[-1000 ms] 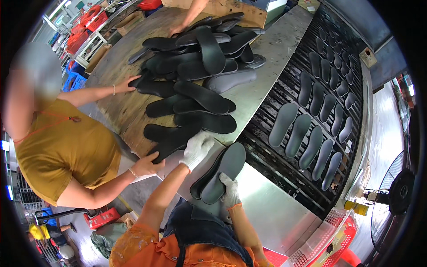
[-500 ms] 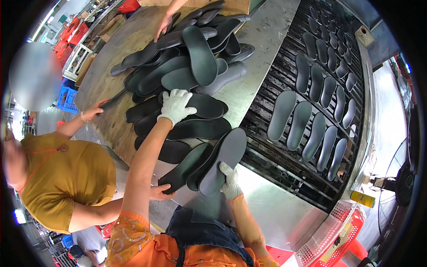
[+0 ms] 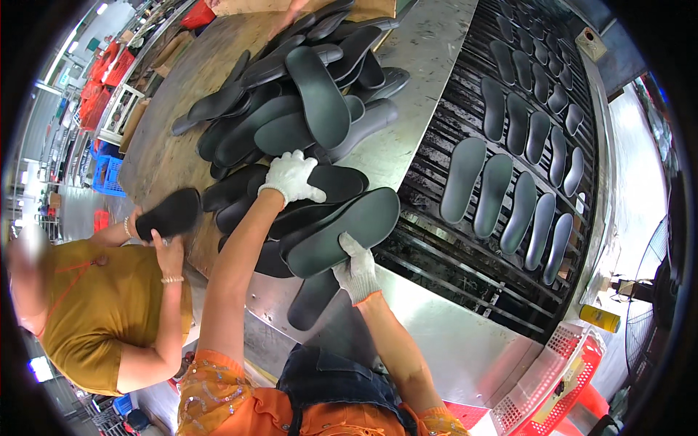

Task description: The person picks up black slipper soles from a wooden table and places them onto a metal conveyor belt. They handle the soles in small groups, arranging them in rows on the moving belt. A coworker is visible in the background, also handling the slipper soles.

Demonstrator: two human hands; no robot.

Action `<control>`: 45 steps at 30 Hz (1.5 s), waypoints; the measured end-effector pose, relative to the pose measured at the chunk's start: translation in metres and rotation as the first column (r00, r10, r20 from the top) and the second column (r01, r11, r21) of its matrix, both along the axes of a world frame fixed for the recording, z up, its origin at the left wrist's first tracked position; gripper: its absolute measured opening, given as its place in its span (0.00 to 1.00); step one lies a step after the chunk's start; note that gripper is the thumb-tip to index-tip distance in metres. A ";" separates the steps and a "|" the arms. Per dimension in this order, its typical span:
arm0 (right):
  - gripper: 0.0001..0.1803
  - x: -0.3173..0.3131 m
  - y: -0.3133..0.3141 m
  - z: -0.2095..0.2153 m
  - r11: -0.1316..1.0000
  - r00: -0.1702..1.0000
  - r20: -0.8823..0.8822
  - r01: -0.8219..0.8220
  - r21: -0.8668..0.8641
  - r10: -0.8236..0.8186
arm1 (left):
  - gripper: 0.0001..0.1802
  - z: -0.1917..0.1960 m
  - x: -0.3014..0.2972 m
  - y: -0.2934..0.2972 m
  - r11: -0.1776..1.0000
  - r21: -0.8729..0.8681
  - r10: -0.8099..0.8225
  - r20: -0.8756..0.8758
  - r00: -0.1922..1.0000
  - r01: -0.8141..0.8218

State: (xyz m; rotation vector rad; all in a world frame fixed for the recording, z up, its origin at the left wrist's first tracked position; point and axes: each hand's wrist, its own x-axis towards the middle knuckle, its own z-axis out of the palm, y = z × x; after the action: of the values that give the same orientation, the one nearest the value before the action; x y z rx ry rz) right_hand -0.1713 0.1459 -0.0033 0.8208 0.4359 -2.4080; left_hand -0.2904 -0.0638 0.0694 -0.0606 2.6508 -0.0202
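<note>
My right hand (image 3: 356, 270), in a white knit glove, grips a dark shoe insole (image 3: 342, 232), thumb on top and fingers hidden beneath. That insole lies tilted over other insoles, and a smaller-looking one (image 3: 313, 301) sticks out below it at the table edge. My left hand (image 3: 291, 178), also gloved, rests on a black insole (image 3: 338, 183) in the near part of the pile, fingers and thumb apart. At the left, a co-worker in a mustard shirt holds a black insole (image 3: 169, 213) with both bare hands.
A heap of insoles (image 3: 291, 131) covers the worn table (image 3: 167, 145). To the right, several insoles lie in rows on a slatted conveyor (image 3: 407, 174). A red-and-white basket (image 3: 538, 378), yellow can (image 3: 600, 317) and fan (image 3: 654, 294) stand near right. Another person's blurred hand (image 3: 287, 18) reaches over the far side.
The insole in my right hand has swung from steep to flatter, toward the pile. The co-worker's near hand has left the insoles beside me and joined the other hand on a raised black insole.
</note>
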 end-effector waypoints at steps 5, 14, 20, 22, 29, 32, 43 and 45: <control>0.22 0.003 -0.014 -0.003 0.993 0.996 0.024 0.080 0.083 -0.082 | 0.41 -0.029 0.018 -0.028 0.955 0.274 0.104 0.051 0.993 -0.114; 0.29 -0.002 0.005 -0.006 0.994 0.999 -0.045 0.025 0.103 -0.021 | 0.33 -0.012 0.049 0.004 0.705 0.652 0.281 0.104 0.954 -0.278; 0.27 -0.003 0.060 0.023 0.991 0.990 -0.115 -0.073 0.111 0.086 | 0.34 -0.013 0.086 0.035 0.383 0.836 0.443 0.207 0.872 -0.393; 0.26 0.002 0.077 0.031 0.991 0.989 -0.123 -0.068 0.116 0.083 | 0.35 -0.015 0.094 0.051 0.316 0.874 0.430 0.215 0.877 -0.369; 0.25 0.037 0.179 0.067 0.969 0.982 -0.158 -0.064 0.241 0.104 | 0.34 0.003 0.128 0.136 0.172 0.906 0.275 0.332 0.902 -0.386; 0.26 0.065 0.235 0.055 0.952 0.968 -0.217 -0.056 0.300 0.125 | 0.34 -0.019 0.160 0.188 0.045 0.942 0.313 0.304 0.900 -0.334; 0.30 0.138 0.295 -0.002 0.944 0.996 -0.066 -0.033 0.328 0.058 | 0.33 -0.042 0.227 0.264 0.139 0.867 0.396 0.394 0.830 -0.478; 0.31 0.137 0.298 -0.013 0.947 0.986 -0.118 -0.073 0.314 0.115 | 0.33 -0.052 0.234 0.254 0.124 0.876 0.348 0.401 0.847 -0.465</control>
State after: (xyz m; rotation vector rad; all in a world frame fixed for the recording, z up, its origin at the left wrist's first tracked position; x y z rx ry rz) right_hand -0.0338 0.4436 -0.0163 0.7479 0.9039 -2.3463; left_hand -0.0565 0.1902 0.0177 -0.3650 1.9457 1.7600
